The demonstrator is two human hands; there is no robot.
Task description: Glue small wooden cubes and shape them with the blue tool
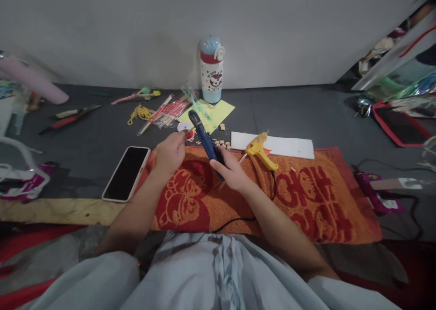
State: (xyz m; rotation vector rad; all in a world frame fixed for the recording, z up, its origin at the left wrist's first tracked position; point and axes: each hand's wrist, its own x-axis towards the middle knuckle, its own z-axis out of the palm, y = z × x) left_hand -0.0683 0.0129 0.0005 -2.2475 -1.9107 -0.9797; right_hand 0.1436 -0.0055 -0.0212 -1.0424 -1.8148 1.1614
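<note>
My right hand [229, 170] is closed around the handle of a dark blue glue gun [204, 137], whose nozzle points up and left toward a small white round piece [184, 127]. My left hand [170, 153] is closed in a pinch, its fingertips at that white piece and a small red bit beside it. Both hands hover over an orange and red towel [306, 196]. A yellow glue gun [259, 150] lies on the towel just right of my right hand, its black cord trailing toward me. Several small wooden cubes [222, 142] sit near the blue gun.
A black phone [126, 172] lies left of the towel. A white strip [282, 145], yellow paper [218, 113], packs of sticks [170, 112] and a blue-capped bottle [211, 71] lie beyond. Pliers [68, 117] are far left. A red-edged tray [400, 126] sits far right.
</note>
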